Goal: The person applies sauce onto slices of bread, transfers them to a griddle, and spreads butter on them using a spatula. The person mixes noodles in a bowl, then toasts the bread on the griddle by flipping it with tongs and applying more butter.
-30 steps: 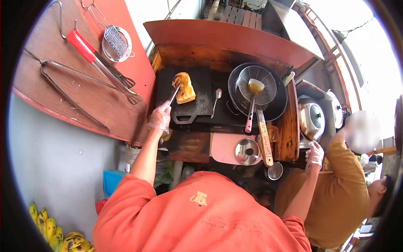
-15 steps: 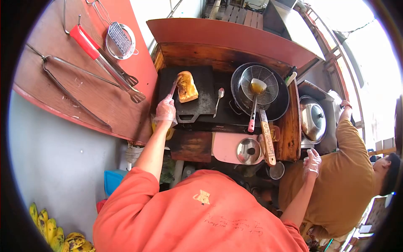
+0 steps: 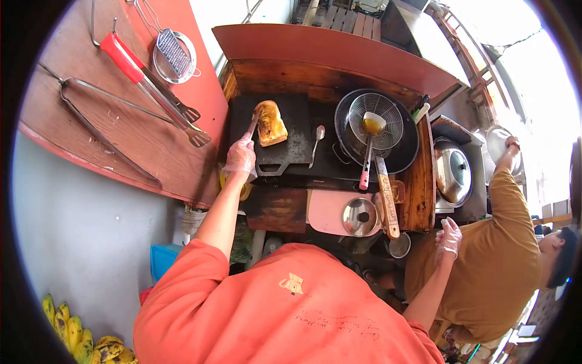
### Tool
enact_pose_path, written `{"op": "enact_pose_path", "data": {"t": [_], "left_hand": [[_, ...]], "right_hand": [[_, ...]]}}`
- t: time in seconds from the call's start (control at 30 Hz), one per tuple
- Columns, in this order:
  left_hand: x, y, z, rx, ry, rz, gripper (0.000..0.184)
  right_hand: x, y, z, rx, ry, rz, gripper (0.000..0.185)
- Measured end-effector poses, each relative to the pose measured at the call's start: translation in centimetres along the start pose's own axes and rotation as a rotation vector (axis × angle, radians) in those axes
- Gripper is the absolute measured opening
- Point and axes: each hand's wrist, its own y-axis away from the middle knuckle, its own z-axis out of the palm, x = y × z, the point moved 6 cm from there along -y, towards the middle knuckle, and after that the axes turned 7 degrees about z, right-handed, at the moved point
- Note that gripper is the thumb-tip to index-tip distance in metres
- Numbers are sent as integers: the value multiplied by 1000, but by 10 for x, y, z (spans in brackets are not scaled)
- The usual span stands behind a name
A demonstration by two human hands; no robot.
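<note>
Browned bread (image 3: 273, 128) lies on the griddle (image 3: 297, 141) at left; our left hand (image 3: 241, 158) grips a utensil (image 3: 252, 125) at the bread's edge, likely to avoid heat; whether our right hand (image 3: 448, 237) grips anything, we cannot tell

Wears a coral-red top (image 3: 260, 324), with wide sleeves (image 3: 197, 270) ending well short of the hands (image 3: 241, 155). Shows a small pale-yellow printed figure (image 3: 293, 283) behind and between them, plus thin dark lettering (image 3: 336, 326) nearer the right hand (image 3: 449, 236). Has loose, crinkled, see-through gloves (image 3: 240, 168) on both hands.
</note>
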Motion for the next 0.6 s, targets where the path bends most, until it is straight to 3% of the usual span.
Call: {"op": "enact_pose_path", "data": {"t": [0.1, 0.17, 0.23, 0.3, 0.37, 0.5, 0.53, 0.6], "left_hand": [[-3, -1, -5, 89, 47, 33, 32], [1, 0, -5, 17, 72, 87, 32], [-6, 4, -10, 40, -44, -35, 33], [1, 16, -19, 43, 48, -2, 31], [6, 27, -12, -102, 84, 82, 31], [9, 33, -30, -11, 85, -1, 31], [13, 34, -27, -53, 123, 85, 31], [2, 32, -23, -26, 88, 56, 31]], "right_hand": [[-3, 8, 2, -16, -10, -17, 44], [-9, 14, 5, -12, -6, -13, 44], [-11, 20, 6, -11, -1, -6, 44], [-14, 22, 7, -6, -13, 25, 44], [-16, 27, 9, -12, -25, 25, 44], [-14, 28, 11, -14, -40, 59, 42], [-12, 23, 10, -14, -38, 57, 42], [-5, 11, 8, -24, -51, 29, 40]]}}
